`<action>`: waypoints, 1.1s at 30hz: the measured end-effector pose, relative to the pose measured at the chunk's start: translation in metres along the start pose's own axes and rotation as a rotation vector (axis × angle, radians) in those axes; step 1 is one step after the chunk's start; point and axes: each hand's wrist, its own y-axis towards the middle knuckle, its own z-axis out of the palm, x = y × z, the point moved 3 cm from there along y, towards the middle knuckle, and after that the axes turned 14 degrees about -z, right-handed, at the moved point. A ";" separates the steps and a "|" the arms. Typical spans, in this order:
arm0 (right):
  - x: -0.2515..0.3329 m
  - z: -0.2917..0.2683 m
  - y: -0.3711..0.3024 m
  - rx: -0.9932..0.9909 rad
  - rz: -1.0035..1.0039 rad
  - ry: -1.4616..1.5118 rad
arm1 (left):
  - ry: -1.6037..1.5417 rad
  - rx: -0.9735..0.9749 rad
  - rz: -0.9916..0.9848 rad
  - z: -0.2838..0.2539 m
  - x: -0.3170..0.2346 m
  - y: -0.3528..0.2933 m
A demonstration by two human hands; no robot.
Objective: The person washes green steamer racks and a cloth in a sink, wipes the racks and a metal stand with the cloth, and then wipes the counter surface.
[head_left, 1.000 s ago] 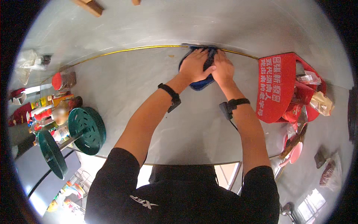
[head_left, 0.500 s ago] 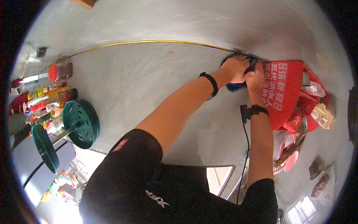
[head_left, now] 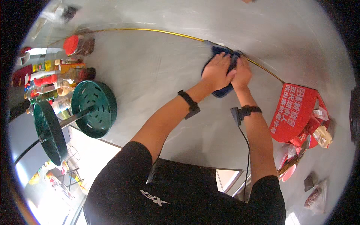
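A dark blue cloth (head_left: 224,90) lies bunched on the grey metal counter (head_left: 161,123), against the gold strip (head_left: 150,30) along its back edge. My left hand (head_left: 216,71) is laid flat over the cloth, its fingers stretched toward the strip. Just to its right, my right hand (head_left: 242,73) also presses down on the cloth with fingers extended, slightly blurred. My thumbs come close together between the hands. The hands hide much of the cloth.
A red printed box (head_left: 294,112) holding packets stands at the right. A green round-tiered rack (head_left: 93,108), bottles (head_left: 56,78) and a red-lidded jar (head_left: 77,45) stand at the left. A cable (head_left: 247,161) trails from my right wristband.
Both hands and the cloth have moved left along the back strip, away from the red box. The whole view has also shifted, with the rack and box appearing farther right and lower.
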 end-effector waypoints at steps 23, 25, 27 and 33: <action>0.199 0.000 -0.008 0.208 0.232 0.135 | 0.441 -0.228 -0.532 -0.136 0.120 -0.080; 0.188 -0.001 -0.012 0.180 0.360 0.080 | 0.497 -0.120 -0.445 -0.127 0.113 -0.060; 0.175 -0.002 -0.013 0.120 0.489 0.016 | 0.513 -0.094 -0.395 -0.120 0.107 -0.048; 0.138 0.002 0.014 0.137 0.412 -0.011 | 0.499 -0.015 -0.195 -0.104 0.096 -0.024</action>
